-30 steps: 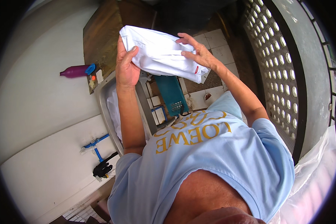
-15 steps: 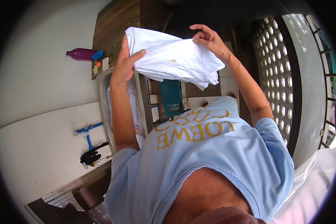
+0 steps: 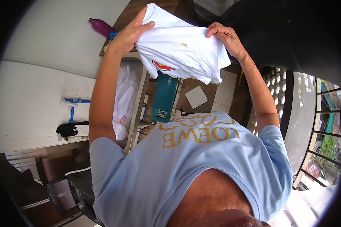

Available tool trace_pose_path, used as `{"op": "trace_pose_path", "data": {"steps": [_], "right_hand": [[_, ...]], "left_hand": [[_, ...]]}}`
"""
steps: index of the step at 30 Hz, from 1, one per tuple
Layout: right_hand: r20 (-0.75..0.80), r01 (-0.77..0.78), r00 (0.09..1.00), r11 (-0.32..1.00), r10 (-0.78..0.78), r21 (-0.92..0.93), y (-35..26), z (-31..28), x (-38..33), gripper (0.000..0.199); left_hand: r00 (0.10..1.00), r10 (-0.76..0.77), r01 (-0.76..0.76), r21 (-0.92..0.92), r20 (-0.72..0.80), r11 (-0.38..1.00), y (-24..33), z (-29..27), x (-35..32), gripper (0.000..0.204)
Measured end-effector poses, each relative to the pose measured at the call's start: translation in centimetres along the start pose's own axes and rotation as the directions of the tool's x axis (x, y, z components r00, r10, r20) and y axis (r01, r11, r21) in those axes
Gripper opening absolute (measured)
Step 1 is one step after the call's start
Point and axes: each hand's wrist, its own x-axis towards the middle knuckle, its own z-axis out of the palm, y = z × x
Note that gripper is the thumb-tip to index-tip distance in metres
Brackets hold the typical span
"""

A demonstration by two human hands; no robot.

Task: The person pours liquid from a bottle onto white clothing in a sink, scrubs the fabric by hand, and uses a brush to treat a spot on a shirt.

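A white garment [image 3: 178, 60], perhaps a T-shirt, hangs stretched between my two hands. It shows a small yellowish stain [image 3: 183, 44] near its middle and a red and yellow print at its lower fold. My left hand [image 3: 130, 36] grips its left edge, the thumb on top of the fabric and the fingers behind. At the upper right edge, my right hand [image 3: 228, 39] pinches the cloth with bent fingers. Below my left forearm, more white laundry [image 3: 125, 96] lies in a metal sink [image 3: 141, 81].
A purple bottle [image 3: 101, 27] stands beyond the sink, by a wooden surface. Teal plastic [image 3: 165, 96] sits right of the sink, near a pale loose tile [image 3: 196, 97] on the floor. Blue pipes [image 3: 72, 113] and a black glove-like thing [image 3: 67, 130] are at the left wall. A barred window [image 3: 324, 132] is on the right.
Both hands have lifted the garment farther up and outward. My right hand's raised fingers have curled onto the cloth, and the red and yellow print has come into view.
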Motion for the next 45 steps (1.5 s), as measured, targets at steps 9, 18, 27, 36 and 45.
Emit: {"op": "trace_pose_path", "data": {"steps": [9,18,27,36,45], "right_hand": [[0.004,0.172,0.985,0.975,-0.173,-0.138,-1.8,-1.6,2.3,0.011],[-0.156,0.232,0.910,0.781,-0.385,-0.580,-0.7,0.3,3.0,0.029],[-0.261,0.198,0.918,0.914,-0.300,-0.353,0.2,1.3,2.4,0.014],[-0.170,-0.521,0.720,0.686,0.673,0.509,10.6,-4.1,-7.9,0.031],[0.260,-0.318,0.899,0.933,0.353,-0.167,13.0,7.1,-4.9,0.103]], "left_hand": [[0.998,-0.016,0.027,-0.194,0.059,0.981,4.3,0.0,2.2,0.065],[0.991,0.053,-0.018,-0.274,0.121,0.962,3.8,-0.9,4.0,0.056],[0.993,0.057,-0.024,-0.296,0.102,0.955,4.4,0.0,4.4,0.054],[0.994,0.097,-0.075,-0.367,0.041,0.927,4.7,0.6,2.3,0.055],[0.959,0.273,-0.282,-0.205,-0.072,0.937,12.8,-1.7,-1.2,0.044]]}}
